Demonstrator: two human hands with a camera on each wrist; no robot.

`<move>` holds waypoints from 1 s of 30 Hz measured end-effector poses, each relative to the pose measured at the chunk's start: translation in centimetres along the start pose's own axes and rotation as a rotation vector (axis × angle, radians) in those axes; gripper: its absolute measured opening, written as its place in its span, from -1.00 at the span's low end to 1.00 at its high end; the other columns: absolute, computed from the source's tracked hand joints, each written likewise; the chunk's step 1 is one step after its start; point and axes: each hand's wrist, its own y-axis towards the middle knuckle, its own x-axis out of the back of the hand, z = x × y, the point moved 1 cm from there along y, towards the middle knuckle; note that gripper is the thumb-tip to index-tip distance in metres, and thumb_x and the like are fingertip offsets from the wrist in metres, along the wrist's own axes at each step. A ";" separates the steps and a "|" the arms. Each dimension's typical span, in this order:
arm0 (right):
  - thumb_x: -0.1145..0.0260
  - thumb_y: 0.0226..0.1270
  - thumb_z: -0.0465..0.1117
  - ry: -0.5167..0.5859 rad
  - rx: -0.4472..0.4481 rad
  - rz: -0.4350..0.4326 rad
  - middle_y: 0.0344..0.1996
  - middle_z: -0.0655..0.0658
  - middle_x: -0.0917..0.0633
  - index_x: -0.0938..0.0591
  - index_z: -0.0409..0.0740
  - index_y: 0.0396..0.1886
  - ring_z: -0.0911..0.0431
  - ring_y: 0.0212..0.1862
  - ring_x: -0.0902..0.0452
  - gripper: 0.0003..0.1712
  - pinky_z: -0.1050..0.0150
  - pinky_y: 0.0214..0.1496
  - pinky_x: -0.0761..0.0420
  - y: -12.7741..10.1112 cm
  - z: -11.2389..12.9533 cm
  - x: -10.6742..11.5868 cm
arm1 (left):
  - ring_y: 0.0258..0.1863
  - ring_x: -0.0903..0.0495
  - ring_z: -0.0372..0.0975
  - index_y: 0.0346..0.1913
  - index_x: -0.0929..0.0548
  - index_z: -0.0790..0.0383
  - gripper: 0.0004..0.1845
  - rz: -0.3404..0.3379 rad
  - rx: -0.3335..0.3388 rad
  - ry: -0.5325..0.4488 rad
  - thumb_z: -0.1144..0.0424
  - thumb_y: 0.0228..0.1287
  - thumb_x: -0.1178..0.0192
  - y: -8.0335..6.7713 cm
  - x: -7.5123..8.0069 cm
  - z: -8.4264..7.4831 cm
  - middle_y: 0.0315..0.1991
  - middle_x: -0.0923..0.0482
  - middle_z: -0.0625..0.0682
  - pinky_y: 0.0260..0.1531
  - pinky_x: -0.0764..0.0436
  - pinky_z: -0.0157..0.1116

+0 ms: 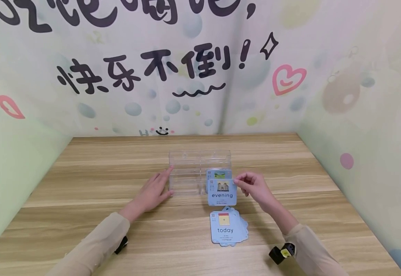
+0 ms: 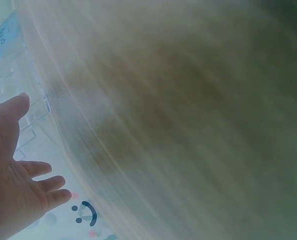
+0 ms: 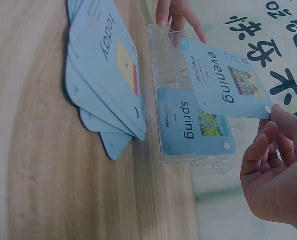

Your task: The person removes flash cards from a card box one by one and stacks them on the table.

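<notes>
The right hand (image 1: 253, 186) pinches the "evening" card (image 1: 222, 193) by one corner over the clear rack (image 1: 190, 168), where a "spring" card (image 3: 193, 125) already sits; so thin a grip could let it twist and miss its slot. The left hand (image 1: 153, 191), fingers straight, steadies the rack's side, and "today" tops the pile (image 1: 228, 228) on the table (image 1: 83, 184).

A light wooden table with a plank-grain top (image 1: 83, 172) filled the lower half of the frame, running back to the painted wall. Near its middle stood a clear plastic tiered card rack (image 1: 190, 163). Just below that, toward the lower centre, lay a fanned pile of pale blue rounded cards (image 1: 228, 229), the top one reading "today". At centre left a hand (image 1: 152, 193) rested flat on the wood beside the rack.
</notes>
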 end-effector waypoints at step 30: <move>-0.26 0.19 -0.23 0.102 -0.251 0.051 -0.54 0.04 -0.55 -0.56 -0.21 -0.33 0.24 -0.57 -0.33 -0.87 0.44 -0.52 -0.36 -2.6 -2.3 -0.1 | 0.22 -0.23 0.10 0.43 0.15 0.16 -0.13 0.000 -0.002 0.004 0.07 0.22 -0.15 0.0 -0.1 0.1 0.37 -0.09 0.13 0.23 -0.17 0.03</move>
